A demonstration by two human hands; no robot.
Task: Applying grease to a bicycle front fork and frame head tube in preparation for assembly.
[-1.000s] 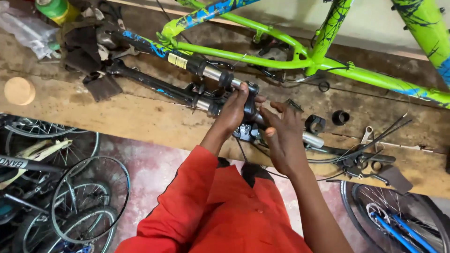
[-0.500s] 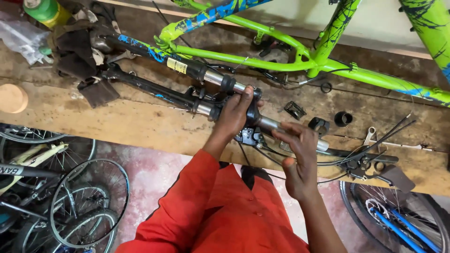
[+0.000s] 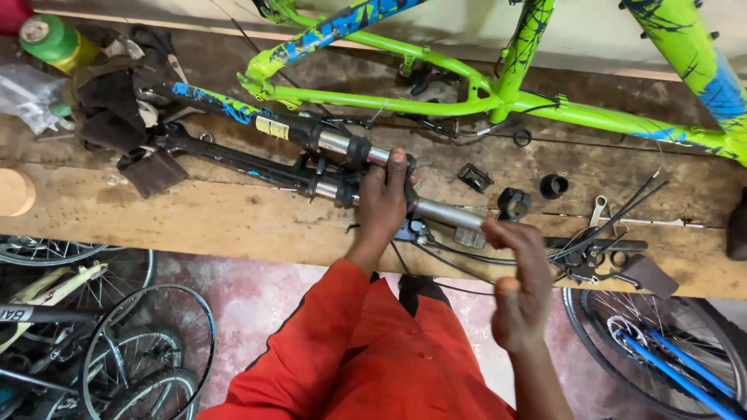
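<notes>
Bare fingers of the left hand curl shut over the crown of the suspension fork, pinning it flat to the counter. Fork lies lengthwise: blue-black legs point left, silver steerer tube points right. Right hand hovers just off the steerer end, fingers loosely bent, nothing visibly gripped; thumb side partly hidden, so can't fully tell.

Risks, my read: fork rolls if the left grip eases, since round stanchions sit on a worn plank. Loose cables trail by the right hand and could snag a wrist and drag the small black spacers off the edge.

Counter is rough, scarred timber, cluttered: rags and a green bottle at left, green bike frame along the back. Floor below is reddish concrete, with wheels stacked left and another wheel at right.
</notes>
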